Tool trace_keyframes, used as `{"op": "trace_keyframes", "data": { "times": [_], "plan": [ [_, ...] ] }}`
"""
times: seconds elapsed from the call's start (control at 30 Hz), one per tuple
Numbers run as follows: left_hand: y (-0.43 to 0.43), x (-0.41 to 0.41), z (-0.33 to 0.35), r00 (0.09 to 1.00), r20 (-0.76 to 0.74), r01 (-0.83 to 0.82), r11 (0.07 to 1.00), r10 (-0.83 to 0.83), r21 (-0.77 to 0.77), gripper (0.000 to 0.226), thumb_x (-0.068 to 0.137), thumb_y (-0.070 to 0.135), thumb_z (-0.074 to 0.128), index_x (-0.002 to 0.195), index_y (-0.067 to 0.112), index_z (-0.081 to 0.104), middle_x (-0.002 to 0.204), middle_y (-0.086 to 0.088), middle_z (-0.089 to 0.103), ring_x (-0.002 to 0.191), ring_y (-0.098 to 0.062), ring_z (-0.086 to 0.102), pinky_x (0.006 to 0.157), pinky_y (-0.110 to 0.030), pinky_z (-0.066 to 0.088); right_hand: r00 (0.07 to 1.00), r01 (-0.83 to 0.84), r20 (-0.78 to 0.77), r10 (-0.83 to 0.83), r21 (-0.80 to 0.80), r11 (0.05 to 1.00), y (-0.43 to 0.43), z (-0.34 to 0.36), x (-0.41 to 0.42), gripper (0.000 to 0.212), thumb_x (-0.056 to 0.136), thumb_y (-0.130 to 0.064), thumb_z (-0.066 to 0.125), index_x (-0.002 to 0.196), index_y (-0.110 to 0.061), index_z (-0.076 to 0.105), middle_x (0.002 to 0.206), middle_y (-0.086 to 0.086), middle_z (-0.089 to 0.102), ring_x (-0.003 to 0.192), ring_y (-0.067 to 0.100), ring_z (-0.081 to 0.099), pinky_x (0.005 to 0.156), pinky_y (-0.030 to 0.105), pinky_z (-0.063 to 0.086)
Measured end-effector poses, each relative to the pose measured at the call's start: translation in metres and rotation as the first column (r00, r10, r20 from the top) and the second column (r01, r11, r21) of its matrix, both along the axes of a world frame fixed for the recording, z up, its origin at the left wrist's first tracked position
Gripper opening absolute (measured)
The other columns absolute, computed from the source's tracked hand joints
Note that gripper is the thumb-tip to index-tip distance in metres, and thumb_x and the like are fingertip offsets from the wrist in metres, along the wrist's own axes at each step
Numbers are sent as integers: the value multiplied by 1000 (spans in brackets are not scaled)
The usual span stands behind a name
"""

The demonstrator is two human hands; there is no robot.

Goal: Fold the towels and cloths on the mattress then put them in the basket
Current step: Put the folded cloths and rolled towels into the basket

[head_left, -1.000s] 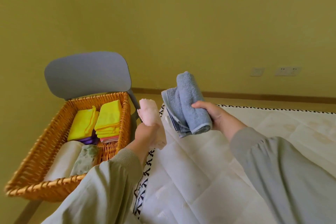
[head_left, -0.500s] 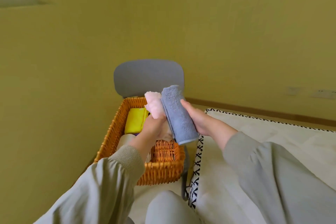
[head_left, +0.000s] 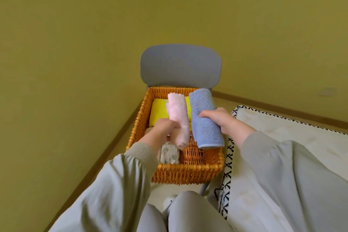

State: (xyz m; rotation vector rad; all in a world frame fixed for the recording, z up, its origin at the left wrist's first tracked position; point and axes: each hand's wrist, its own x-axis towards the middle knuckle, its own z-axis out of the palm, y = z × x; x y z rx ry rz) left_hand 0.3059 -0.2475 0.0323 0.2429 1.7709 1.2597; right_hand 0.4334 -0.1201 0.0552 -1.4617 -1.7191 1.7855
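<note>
A rolled pink towel (head_left: 178, 117) is gripped by the left hand (head_left: 165, 126) and a rolled blue towel (head_left: 204, 118) is clasped by the right hand (head_left: 220, 120), both held side by side above the wicker basket (head_left: 188, 173). Yellow cloths (head_left: 159, 111) and a leaf-patterned cloth (head_left: 169, 153) are seen inside the basket, which is set on a grey chair (head_left: 180, 66) beside the mattress (head_left: 282, 137).

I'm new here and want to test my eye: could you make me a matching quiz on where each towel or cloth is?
1 pink towel
2 blue towel
3 yellow cloth
4 leaf-print cloth

A gripped by the right hand
B lying at the far end of the basket
C gripped by the left hand
D lying at the near end of the basket

Pairs: 1-C, 2-A, 3-B, 4-D.
</note>
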Motion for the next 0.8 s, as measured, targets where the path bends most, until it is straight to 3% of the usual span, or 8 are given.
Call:
{"op": "trace_keyframes", "data": {
  "times": [0.13, 0.33, 0.43, 0.53, 0.67, 0.8],
  "plan": [
    [8, 3, -33, 997, 73, 51, 986, -39, -159, 37, 86, 5, 60, 121, -1, 47, 116, -18, 56, 104, -35, 58, 88, -46, 52, 993, 110, 54, -108, -40, 993, 11, -18, 12, 42, 77, -9, 70, 113, 2, 53, 108, 21, 64, 90, 34, 65, 79, 41, 52],
    [-2, -20, -54, 981, 118, 190, 906, -156, -379, 51, 92, 3, 51, 139, 2, 33, 132, -16, 45, 122, -35, 48, 88, -41, 48, 994, 59, 93, -52, -64, 996, 0, -36, -5, 52, 76, -11, 72, 121, 0, 47, 111, 19, 60, 89, 32, 63, 73, 36, 49],
    [-8, -25, -62, 973, 144, 229, 845, -181, -483, 63, 93, 3, 47, 148, 0, 17, 145, -22, 34, 129, -40, 41, 103, -47, 42, 970, -4, 244, 6, -6, 1000, -13, -53, -17, 65, 72, -20, 75, 126, -3, 43, 119, 16, 56, 100, 33, 60, 83, 39, 51],
    [-11, -21, -70, 975, 143, 221, 824, -171, -521, 64, 95, 2, 45, 149, -1, 11, 145, -24, 32, 125, -41, 44, 102, -49, 42, 909, -88, 412, 60, 49, 995, -25, -72, -23, 68, 73, -25, 74, 129, -2, 44, 121, 13, 53, 107, 31, 57, 83, 33, 48],
    [-8, -15, -75, 976, 112, 217, 838, -186, -500, 62, 94, 0, 45, 149, 0, 16, 145, -20, 34, 121, -34, 45, 96, -43, 43, 908, -14, 419, 31, -44, 999, -30, -90, -28, 72, 75, -20, 74, 134, 3, 41, 133, 16, 49, 118, 32, 51, 90, 31, 45],
    [-7, -11, -76, 960, 94, 271, 791, -263, -549, 59, 96, 2, 42, 149, -2, 16, 148, -21, 33, 133, -37, 38, 108, -44, 37, 938, 43, 343, 39, -229, 973, -26, -114, -27, 95, 53, -16, 79, 137, 2, 40, 136, 17, 47, 118, 37, 50, 100, 45, 45]
  ]
}}
